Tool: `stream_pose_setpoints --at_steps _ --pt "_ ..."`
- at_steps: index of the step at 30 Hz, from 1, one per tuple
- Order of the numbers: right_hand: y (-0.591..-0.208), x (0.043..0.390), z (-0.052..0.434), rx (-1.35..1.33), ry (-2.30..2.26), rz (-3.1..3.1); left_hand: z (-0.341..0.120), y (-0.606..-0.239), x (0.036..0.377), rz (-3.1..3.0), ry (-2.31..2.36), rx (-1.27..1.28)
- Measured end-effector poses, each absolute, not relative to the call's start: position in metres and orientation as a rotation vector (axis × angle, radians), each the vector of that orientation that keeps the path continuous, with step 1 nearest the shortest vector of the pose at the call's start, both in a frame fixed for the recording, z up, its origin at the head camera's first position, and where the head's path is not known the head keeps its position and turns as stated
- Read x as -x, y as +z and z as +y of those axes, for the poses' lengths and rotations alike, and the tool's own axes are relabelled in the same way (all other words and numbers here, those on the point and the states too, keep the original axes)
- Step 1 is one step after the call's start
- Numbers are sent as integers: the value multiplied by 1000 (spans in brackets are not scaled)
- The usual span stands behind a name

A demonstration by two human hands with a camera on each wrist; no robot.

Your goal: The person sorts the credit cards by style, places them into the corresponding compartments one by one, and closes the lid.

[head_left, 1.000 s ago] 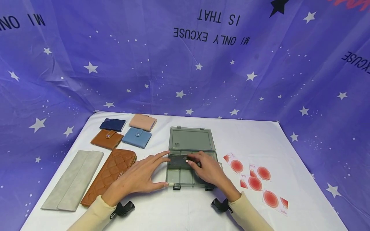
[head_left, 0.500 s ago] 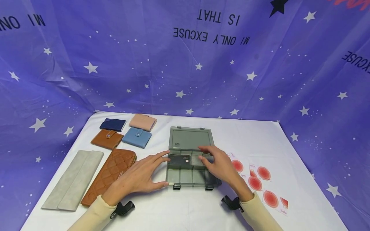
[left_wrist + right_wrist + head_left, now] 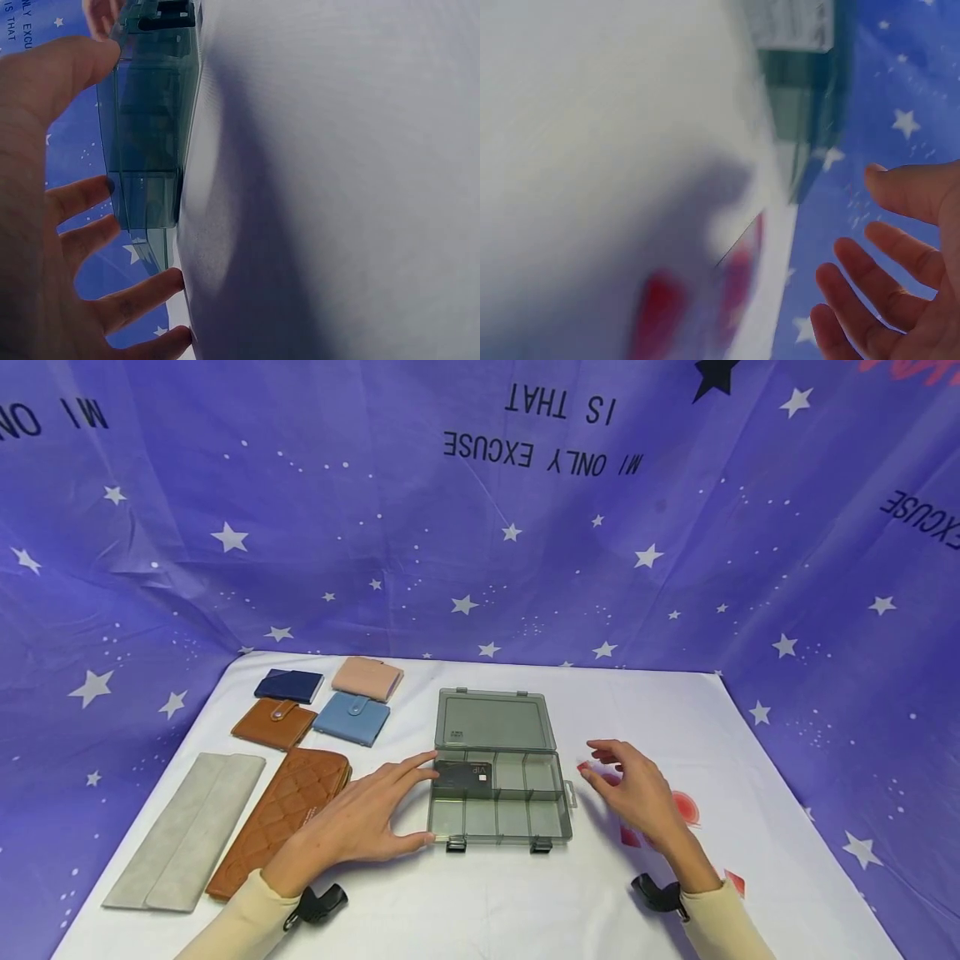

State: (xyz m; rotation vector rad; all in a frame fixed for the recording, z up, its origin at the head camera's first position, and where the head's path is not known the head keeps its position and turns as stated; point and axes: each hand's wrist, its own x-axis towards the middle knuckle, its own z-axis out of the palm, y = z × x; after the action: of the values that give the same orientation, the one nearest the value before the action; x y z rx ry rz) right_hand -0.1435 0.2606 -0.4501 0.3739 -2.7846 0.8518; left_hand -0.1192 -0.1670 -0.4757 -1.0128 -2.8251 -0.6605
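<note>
Compartment box (image 3: 497, 793), lid open, mid-worktop, dark card (image 3: 462, 774) inside: left hand (image 3: 352, 822) steadies its side, fingers spread; right hand (image 3: 637, 789), fingers apart and empty, should pinch one red-dotted card (image 3: 682, 806) by its edge.

Card (image 3: 462, 774) in open box (image 3: 498, 818) at table (image 3: 487, 902) centre, wallets (image 3: 315, 710) left, loose cards (image 3: 678, 814) right

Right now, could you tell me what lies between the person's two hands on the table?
In the head view, the open grey compartment box lies between left hand and right hand, a black card in it.
</note>
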Motion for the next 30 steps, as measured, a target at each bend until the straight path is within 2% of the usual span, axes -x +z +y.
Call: stream_pose_setpoints --at_steps 12,22,30 --pt "-463 133 299 -213 624 -2998 -168 -475 118 -2817 -661 1009" --pt "-469 129 303 -183 539 -3045 -168 -477 118 -2829 -661 1008" --pt "-466 131 302 -199 653 -3038 -167 -476 119 -2831 -668 1006"
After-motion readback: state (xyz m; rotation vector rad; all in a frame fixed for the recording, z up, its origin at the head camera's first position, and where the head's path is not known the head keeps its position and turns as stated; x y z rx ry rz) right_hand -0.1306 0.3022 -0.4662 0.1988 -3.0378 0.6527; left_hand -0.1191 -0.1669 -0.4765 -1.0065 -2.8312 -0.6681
